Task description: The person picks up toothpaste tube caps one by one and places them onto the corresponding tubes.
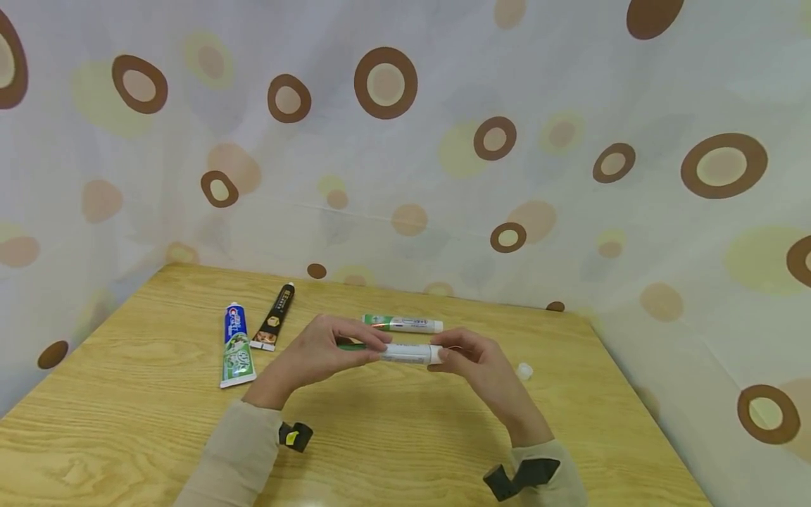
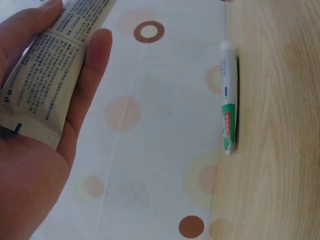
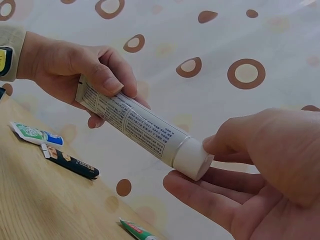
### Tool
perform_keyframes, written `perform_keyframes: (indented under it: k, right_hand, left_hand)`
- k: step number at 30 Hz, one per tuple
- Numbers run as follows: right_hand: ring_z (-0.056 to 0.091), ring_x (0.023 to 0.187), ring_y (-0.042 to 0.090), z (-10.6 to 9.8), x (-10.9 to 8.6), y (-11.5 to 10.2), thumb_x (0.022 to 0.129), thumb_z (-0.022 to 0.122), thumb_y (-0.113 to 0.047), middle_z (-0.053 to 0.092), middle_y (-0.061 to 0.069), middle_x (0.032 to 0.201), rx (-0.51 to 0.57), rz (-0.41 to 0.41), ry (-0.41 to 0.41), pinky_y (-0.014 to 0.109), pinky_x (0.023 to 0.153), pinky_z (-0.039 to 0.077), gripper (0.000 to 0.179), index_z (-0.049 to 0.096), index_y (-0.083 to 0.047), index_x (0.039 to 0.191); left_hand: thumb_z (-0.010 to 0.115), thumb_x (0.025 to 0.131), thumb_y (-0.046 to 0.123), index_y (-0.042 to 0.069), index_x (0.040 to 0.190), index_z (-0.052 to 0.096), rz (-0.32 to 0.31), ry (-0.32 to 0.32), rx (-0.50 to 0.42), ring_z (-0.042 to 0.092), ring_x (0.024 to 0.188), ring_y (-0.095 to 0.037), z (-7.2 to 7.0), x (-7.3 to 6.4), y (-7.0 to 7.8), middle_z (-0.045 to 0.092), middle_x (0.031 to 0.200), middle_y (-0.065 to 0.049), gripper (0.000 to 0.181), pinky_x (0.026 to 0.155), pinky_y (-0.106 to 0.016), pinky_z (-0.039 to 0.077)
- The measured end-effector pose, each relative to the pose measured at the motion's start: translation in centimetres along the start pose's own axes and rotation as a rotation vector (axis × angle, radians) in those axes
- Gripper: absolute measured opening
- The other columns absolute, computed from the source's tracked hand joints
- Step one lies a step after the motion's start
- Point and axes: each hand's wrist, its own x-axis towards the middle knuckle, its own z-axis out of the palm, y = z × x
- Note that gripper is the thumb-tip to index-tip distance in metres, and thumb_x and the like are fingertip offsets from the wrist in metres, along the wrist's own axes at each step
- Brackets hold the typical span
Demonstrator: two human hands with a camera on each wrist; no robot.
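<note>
A white toothpaste tube (image 1: 405, 353) with fine printed text is held level above the table between both hands. My left hand (image 1: 319, 350) grips its flat crimped end, thumb on the printed face in the right wrist view. At the other end, my right hand (image 1: 484, 370) pinches the white cap (image 3: 192, 159) between thumb and fingers. The cap sits on the tube. Just behind the hands, a green-and-white toothpaste tube (image 1: 402, 324) lies on the table. A small white translucent cap (image 1: 524, 371) lies to the right of my right hand.
On the left of the wooden table (image 1: 127, 394) lie a blue-and-green toothpaste tube (image 1: 237, 345) and a black tube (image 1: 274, 317), side by side. A white sheet (image 1: 431, 183) with brown circles hangs behind and around the table.
</note>
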Motion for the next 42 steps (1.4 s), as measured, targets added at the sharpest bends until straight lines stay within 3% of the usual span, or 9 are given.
perform_keyframes:
  k: [8, 13, 18, 23, 27, 32, 37, 42]
  right_hand:
    - [0.069, 0.104, 0.030, 0.04, 0.04, 0.04, 0.103, 0.055, -0.025, 0.060, 0.022, 0.125, 0.044, 0.066, -0.024, 0.043, 0.089, 0.057, 0.038, 0.057, 0.004, 0.127]
    - [0.066, 0.112, 0.029, 0.03, -0.05, 0.07, 0.100, 0.061, -0.018, 0.056, 0.019, 0.133, -0.011, 0.008, -0.044, 0.040, 0.093, 0.056, 0.034, 0.056, -0.002, 0.130]
    - [0.068, 0.108, 0.021, 0.01, -0.07, 0.06, 0.098, 0.062, -0.010, 0.052, 0.022, 0.138, -0.030, -0.047, -0.075, 0.037, 0.092, 0.056, 0.032, 0.057, -0.003, 0.129]
    - [0.069, 0.106, 0.023, 0.10, -0.16, 0.07, 0.099, 0.060, -0.009, 0.054, 0.023, 0.133, 0.006, -0.042, -0.069, 0.038, 0.091, 0.057, 0.031, 0.057, 0.003, 0.127]
    - [0.068, 0.107, 0.033, 0.16, -0.11, 0.01, 0.099, 0.060, -0.013, 0.058, 0.023, 0.127, 0.024, -0.028, -0.052, 0.039, 0.090, 0.057, 0.031, 0.058, 0.004, 0.126]
    - [0.070, 0.103, 0.030, 0.12, -0.02, 0.02, 0.099, 0.060, -0.013, 0.060, 0.023, 0.125, 0.036, -0.016, -0.044, 0.045, 0.091, 0.056, 0.028, 0.059, 0.002, 0.123]
    - [0.069, 0.104, 0.020, 0.11, -0.11, 0.06, 0.100, 0.060, -0.016, 0.062, 0.021, 0.126, 0.001, -0.010, -0.021, 0.039, 0.092, 0.056, 0.029, 0.060, 0.001, 0.124]
    - [0.065, 0.110, 0.019, 0.05, -0.12, -0.05, 0.098, 0.064, -0.017, 0.064, 0.014, 0.128, -0.079, -0.035, 0.013, 0.028, 0.092, 0.054, 0.027, 0.064, -0.008, 0.123]
  left_hand:
    - [0.076, 0.088, 0.018, 0.021, 0.100, 0.080, -0.003, 0.003, 0.007, 0.065, 0.117, -0.017, 0.03, 0.02, 0.01, 0.074, 0.117, 0.004, 0.013, 0.081, -0.029, 0.057]
    - [0.076, 0.088, 0.019, 0.022, 0.100, 0.080, 0.000, 0.004, 0.007, 0.064, 0.118, -0.017, -0.02, 0.05, -0.09, 0.074, 0.117, 0.004, 0.013, 0.080, -0.030, 0.057]
    - [0.076, 0.088, 0.020, 0.022, 0.100, 0.080, 0.000, -0.003, 0.006, 0.064, 0.118, -0.016, 0.06, 0.00, -0.17, 0.074, 0.117, 0.004, 0.013, 0.082, -0.030, 0.057]
    - [0.076, 0.089, 0.019, 0.021, 0.100, 0.080, 0.002, -0.009, 0.003, 0.064, 0.118, -0.017, 0.12, -0.01, -0.21, 0.074, 0.117, 0.004, 0.013, 0.082, -0.030, 0.057]
    - [0.076, 0.089, 0.018, 0.022, 0.100, 0.080, 0.004, -0.005, 0.005, 0.064, 0.118, -0.017, 0.07, 0.01, -0.17, 0.074, 0.117, 0.004, 0.013, 0.081, -0.029, 0.057]
    - [0.076, 0.088, 0.018, 0.022, 0.100, 0.080, 0.000, -0.004, 0.004, 0.065, 0.117, -0.017, 0.06, 0.02, -0.13, 0.074, 0.117, 0.005, 0.013, 0.082, -0.029, 0.057]
    - [0.076, 0.088, 0.019, 0.023, 0.100, 0.080, -0.007, -0.002, 0.017, 0.064, 0.118, -0.016, 0.09, 0.06, -0.18, 0.074, 0.117, 0.006, 0.013, 0.081, -0.029, 0.057]
    - [0.076, 0.088, 0.019, 0.022, 0.100, 0.080, -0.007, -0.004, 0.008, 0.065, 0.116, -0.017, 0.07, 0.08, -0.30, 0.074, 0.118, 0.005, 0.013, 0.081, -0.029, 0.057]
